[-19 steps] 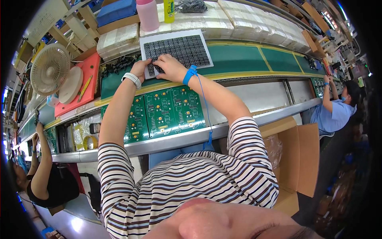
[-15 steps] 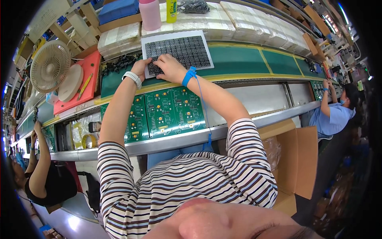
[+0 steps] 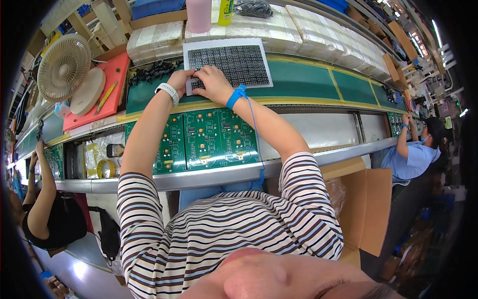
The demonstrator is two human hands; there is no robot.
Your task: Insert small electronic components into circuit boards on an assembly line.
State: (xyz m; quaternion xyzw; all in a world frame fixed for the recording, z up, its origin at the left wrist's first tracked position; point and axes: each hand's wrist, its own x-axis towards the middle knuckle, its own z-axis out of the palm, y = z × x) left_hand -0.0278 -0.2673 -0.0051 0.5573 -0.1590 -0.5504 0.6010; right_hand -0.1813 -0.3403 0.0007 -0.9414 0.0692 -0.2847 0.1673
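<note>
The display modules (image 3: 239, 62), black and set in close rows, are lying on a white foam sheet (image 3: 224, 44), which is resting on the green surface (image 3: 303, 72). The left hand (image 3: 178, 82) and the right hand (image 3: 214, 85) are resting at their near left corner, so most rows are lying beyond and to the right of the right hand. Both hands are curling their fingers inward, tips close together — whether they are pinching a module, I cannot tell. If a finger is pushing unevenly there, neighbouring modules could be slipping out of line. Nearer the body, green circuit boards (image 3: 201, 142) are lying; a blue cord (image 3: 261, 174) is hanging by their right edge — perhaps it could be catching, if the arm is swinging.
</note>
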